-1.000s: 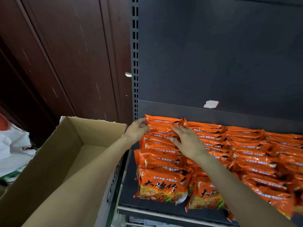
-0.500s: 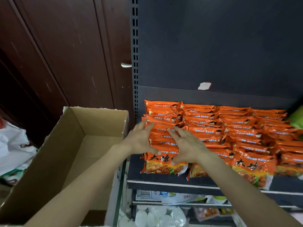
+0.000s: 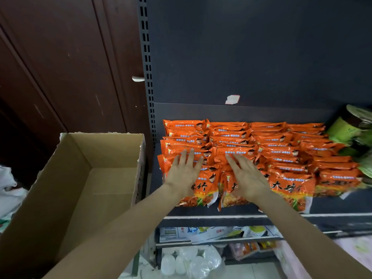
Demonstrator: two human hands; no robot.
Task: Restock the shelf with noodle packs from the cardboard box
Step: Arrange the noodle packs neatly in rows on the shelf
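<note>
- Noodle packs (image 3: 241,152): orange glossy foil pillow bags, flat and rectangular, crimped ends, blue print strips and black characters on the front faces. Stacked in overlapping rows across the shelf (image 3: 221,215), filling it from 9 o'clock to about 3 o'clock.
- Left hand (image 3: 184,174): fingers straight and spread, palm flat on the leftmost front stack, gripping nothing.
- Right hand (image 3: 246,178): likewise flat, fingers extended, resting on the neighbouring stack at 3 o'clock of the left hand.
- Change: a second ago both hands were at the back rows, fingers curled on the top packs; half a second ago they had slid forward, and now they lie on the front packs, palms down. View has pulled back, showing lower shelves. Judged: packs are placed, hands are smoothing and squaring the stacks; the restock looks close to finished.
- Cardboard box (image 3: 86,158): plain brown corrugated board, open top with ragged torn edges, at 9 o'clock of the shelf, just beside it. Visible interior holds no packs; near corner hidden by the left forearm.
- Shelf: dark grey painted metal, pale front strip, slotted upright at its 9 o'clock edge, torn white label on the back panel at 12 o'clock.
- Green packets (image 3: 350,133): crinkled film, at 3 o'clock, touching the orange rows.
- Wooden cabinet (image 3: 70,67): dark red-brown, scuffed, metal handle, at 10 o'clock.
- Lower shelves, 6 o'clock: clear plastic wrapping, mixed packets, blurred.
</note>
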